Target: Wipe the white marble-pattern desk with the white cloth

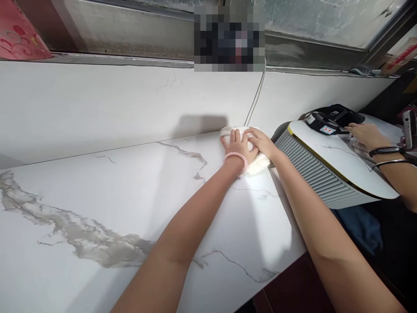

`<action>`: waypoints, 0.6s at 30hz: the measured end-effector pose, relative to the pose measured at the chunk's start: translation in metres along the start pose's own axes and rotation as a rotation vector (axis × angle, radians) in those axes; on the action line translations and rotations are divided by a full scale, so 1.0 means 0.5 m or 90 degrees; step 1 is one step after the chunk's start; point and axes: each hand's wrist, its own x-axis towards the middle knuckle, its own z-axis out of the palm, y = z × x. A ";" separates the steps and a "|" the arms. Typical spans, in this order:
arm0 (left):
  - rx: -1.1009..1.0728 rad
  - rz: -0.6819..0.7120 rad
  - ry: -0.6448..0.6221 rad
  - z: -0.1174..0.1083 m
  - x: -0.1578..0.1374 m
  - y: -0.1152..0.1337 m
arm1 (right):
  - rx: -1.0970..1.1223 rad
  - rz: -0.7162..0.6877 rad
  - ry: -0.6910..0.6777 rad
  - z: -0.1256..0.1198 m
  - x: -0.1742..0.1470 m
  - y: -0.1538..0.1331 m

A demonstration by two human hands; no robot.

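Note:
Near the wall, at the right far corner of the white marbled table (130,187), lies a cream cloth (259,166). My left hand (238,145) presses flat on it, fingers spread, with a pink beaded band round the wrist. Just to its right, my right hand (261,142) also rests on the cloth with its fingers stretched out and close to the left hand. Parts of the cloth are hidden under both palms.
Beside the table's right edge stands a ribbed white cabinet (325,169) with a black device (332,121) on top. Another person's hand (368,134) reaches toward that device. Cables (256,100) run down the wall below the window. A red decorated item (22,34) is at upper left.

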 end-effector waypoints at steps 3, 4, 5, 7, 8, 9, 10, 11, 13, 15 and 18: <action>-0.005 -0.010 0.003 0.002 0.019 -0.008 | 0.027 -0.029 0.004 0.004 0.025 0.008; -0.005 -0.013 0.003 0.003 0.025 -0.011 | 0.030 -0.029 0.006 0.006 0.034 0.010; -0.003 -0.016 0.004 0.003 0.031 -0.014 | 0.031 -0.027 0.007 0.008 0.042 0.011; 0.004 -0.025 0.004 0.003 0.042 -0.020 | 0.030 -0.022 0.012 0.013 0.058 0.013; 0.007 -0.030 0.005 0.003 0.047 -0.023 | 0.029 -0.021 0.014 0.016 0.065 0.013; 0.009 -0.035 0.004 0.002 0.051 -0.026 | 0.030 -0.023 0.015 0.018 0.071 0.013; 0.010 -0.039 0.003 0.002 0.055 -0.028 | 0.031 -0.025 0.016 0.020 0.076 0.012; 0.011 -0.041 0.002 0.001 0.057 -0.030 | 0.032 -0.025 0.016 0.021 0.080 0.012; 0.012 -0.044 0.001 -0.001 0.061 -0.031 | 0.027 -0.020 0.012 0.022 0.086 0.010; 0.016 -0.047 -0.001 -0.001 0.062 -0.031 | 0.023 -0.011 0.008 0.022 0.088 0.008; 0.024 -0.049 -0.006 0.000 0.061 -0.029 | 0.035 -0.007 0.018 0.021 0.084 0.006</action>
